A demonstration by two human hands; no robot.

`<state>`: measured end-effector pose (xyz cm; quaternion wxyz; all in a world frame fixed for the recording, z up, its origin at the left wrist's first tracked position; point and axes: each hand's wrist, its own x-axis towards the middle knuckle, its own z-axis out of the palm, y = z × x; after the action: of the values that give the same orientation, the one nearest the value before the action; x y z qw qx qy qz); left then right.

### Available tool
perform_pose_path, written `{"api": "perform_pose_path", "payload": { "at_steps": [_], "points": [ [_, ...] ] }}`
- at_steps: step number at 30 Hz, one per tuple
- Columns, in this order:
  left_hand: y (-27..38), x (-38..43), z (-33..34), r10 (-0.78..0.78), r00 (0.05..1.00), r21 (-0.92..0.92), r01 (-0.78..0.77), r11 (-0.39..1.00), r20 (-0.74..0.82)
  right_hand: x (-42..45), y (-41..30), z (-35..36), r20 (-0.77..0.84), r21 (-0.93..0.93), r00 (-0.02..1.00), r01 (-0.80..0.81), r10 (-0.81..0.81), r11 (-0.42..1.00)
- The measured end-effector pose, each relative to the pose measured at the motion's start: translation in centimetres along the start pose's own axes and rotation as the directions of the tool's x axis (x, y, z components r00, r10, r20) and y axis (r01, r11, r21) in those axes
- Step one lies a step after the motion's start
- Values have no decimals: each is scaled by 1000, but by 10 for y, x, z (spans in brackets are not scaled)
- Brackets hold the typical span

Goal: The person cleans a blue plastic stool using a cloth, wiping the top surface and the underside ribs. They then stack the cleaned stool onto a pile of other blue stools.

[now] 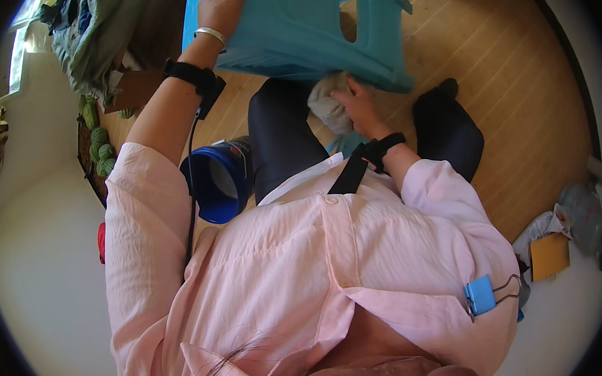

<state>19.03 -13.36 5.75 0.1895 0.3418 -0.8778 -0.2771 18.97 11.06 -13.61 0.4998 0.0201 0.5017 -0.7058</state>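
Observation:
A turquoise plastic stool is tipped on its side in front of me, above my knees, with an oblong opening in it. My left hand lies on its left part, thumb and fingers spread, and appears to steady it. Below the stool's near edge, my right hand grips a pale, fluffy cloth, which touches or nearly touches that edge. Part of the cloth and the fingertips are hidden. Each wrist wears a black strap.
A blue bucket stands by my left leg. Green striped melons or gourds, a cardboard box and draped green cloth are at the left. At the right wall lie a yellow-orange square item and a clear plastic container.

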Motion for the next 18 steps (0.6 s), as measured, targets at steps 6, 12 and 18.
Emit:
{"api": "perform_pose_path", "payload": {
  "at_steps": [6,12,18],
  "points": [
    [-12,4,-5,-9,1000,-16,9,1000,-5,0,16,-1,349,-573,931,302,-106,762],
    [2,2,1,21,1000,-59,-21,998,1,32,100,-109,-323,-546,941,-100,-99,832],
    [0,1,-1,12,1000,-3,-12,1000,-19,46,71,-101,-227,-630,843,254,-487,734]
  ]
}}
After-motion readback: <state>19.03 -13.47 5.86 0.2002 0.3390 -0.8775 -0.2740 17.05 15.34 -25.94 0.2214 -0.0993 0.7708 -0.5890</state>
